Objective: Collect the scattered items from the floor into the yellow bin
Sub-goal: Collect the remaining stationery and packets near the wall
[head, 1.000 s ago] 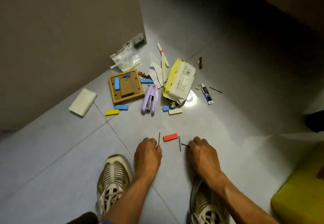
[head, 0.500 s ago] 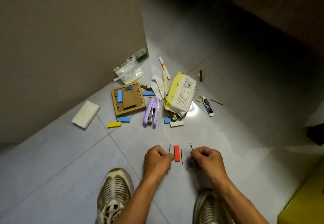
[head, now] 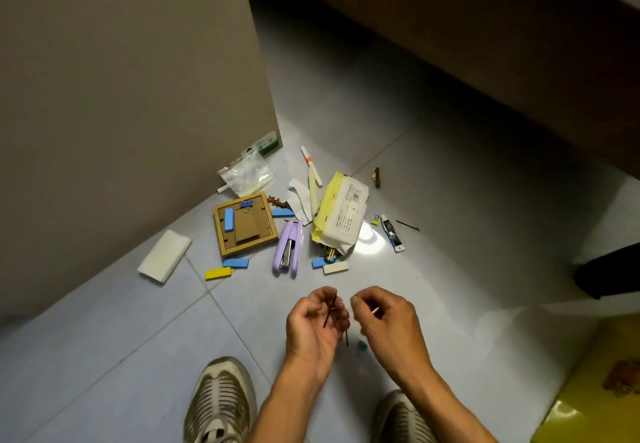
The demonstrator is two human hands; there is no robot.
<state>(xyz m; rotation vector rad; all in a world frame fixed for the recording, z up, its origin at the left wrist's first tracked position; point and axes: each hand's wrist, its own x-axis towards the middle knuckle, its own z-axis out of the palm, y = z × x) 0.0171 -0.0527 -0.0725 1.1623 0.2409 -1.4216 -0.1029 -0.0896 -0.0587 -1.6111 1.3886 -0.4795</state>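
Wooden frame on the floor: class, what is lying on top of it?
On the wooden frame lie a blue block at its left side and a smaller blue piece near its far edge. Whatever is beneath the frame is covered and cannot be seen.

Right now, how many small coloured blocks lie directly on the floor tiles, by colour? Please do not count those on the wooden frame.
Blue blocks: 3
Yellow block: 1
White block: 1
Total: 5
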